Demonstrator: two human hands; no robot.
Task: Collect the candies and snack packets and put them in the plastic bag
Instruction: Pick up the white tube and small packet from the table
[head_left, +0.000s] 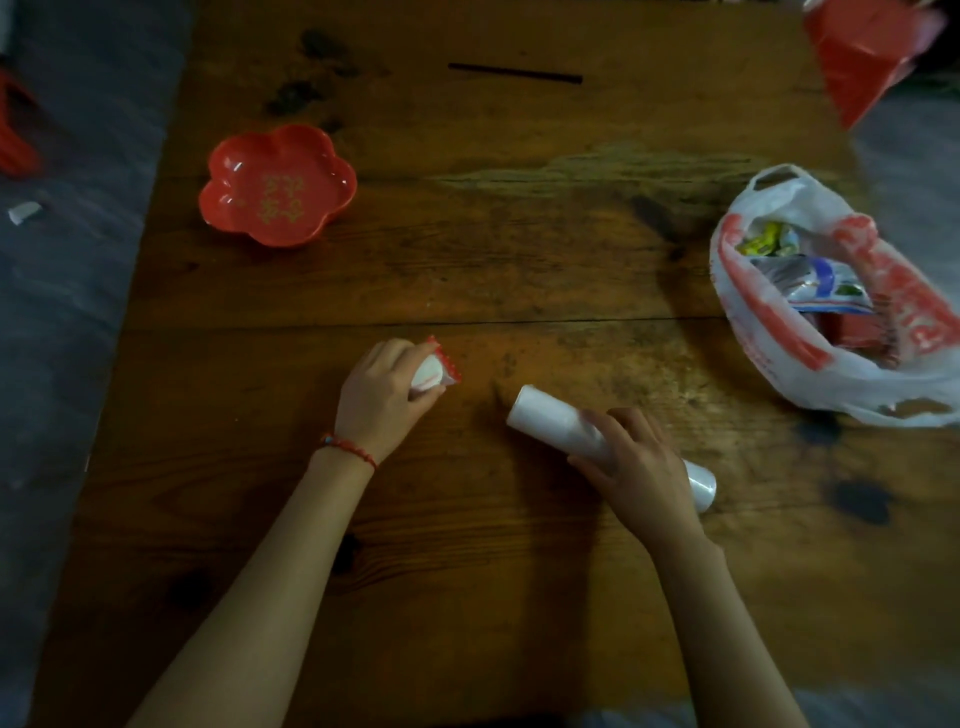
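Note:
My left hand (382, 395) grips a small red-and-white snack packet (439, 366) at the middle of the wooden table (467, 260). Just to its right, my right hand (636, 462) holds a white roll (550, 415) that lies slanted on the table, its other end showing behind my wrist. The white plastic bag with red print (769, 332) lies open at the right edge. Several snack packets (810, 280) are inside it.
A red flower-shaped dish (278, 184) sits at the left back of the table. A thin black stick (514, 73) lies near the far edge. A red plastic object (862, 57) is at the top right corner. Grey floor borders the table on the left.

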